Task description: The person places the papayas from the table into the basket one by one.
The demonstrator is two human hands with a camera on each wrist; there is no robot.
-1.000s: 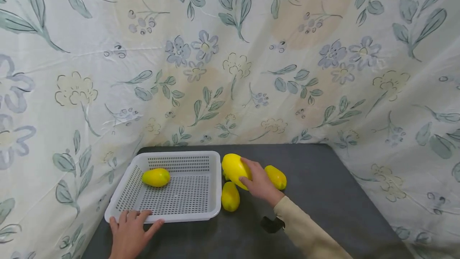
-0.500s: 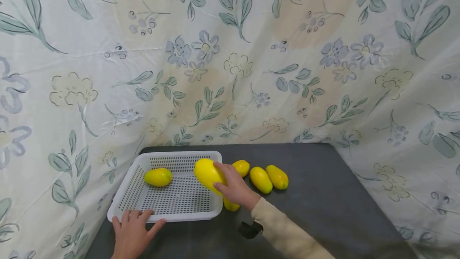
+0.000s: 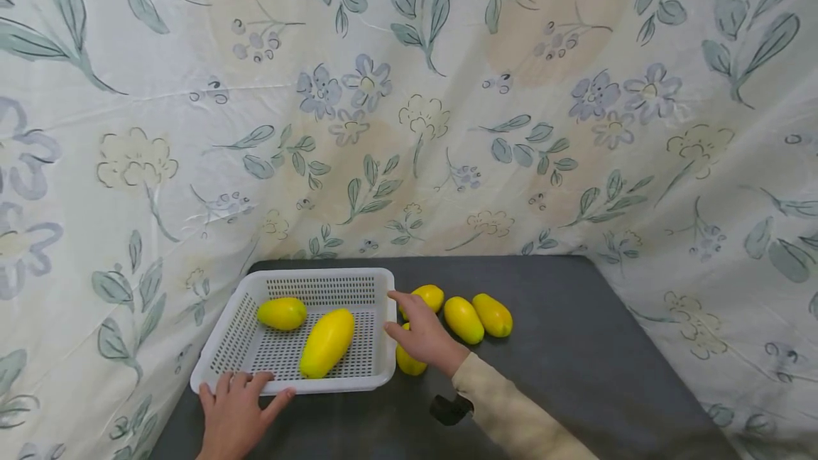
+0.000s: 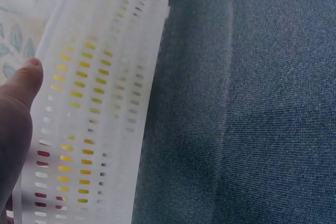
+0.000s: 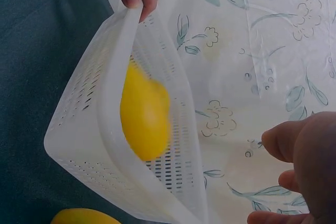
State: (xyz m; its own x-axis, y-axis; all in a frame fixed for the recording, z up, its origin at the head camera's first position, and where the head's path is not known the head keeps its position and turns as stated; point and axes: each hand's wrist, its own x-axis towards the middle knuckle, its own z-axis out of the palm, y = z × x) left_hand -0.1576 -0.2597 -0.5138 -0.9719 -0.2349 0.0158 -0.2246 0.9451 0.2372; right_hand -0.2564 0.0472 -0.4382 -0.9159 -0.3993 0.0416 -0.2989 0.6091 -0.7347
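A white perforated basket (image 3: 319, 273) stands at the table's left with two yellow fruits in it: a small one (image 3: 281, 313) at the back left and a long one (image 3: 327, 343) lying in the middle. The long fruit (image 5: 144, 114) looks blurred in the right wrist view. My right hand (image 3: 399, 314) hovers open just beside the basket's right rim and holds nothing. My left hand (image 3: 236, 392) grips the basket's front rim, its thumb (image 4: 18, 108) against the outer wall. Several more yellow fruits (image 3: 463, 319) lie on the table to the right of the basket.
The table (image 3: 575, 360) is dark grey. A floral cloth (image 3: 409, 126) hangs close behind it and on both sides. One fruit (image 3: 409, 360) lies under my right hand beside the basket's right wall. A black wrist strap (image 3: 450, 409) sits on my right sleeve.
My right hand carried the long yellow fruit left over the basket's rim and let it go inside. The hand is now empty at the rim. My left hand stayed put.
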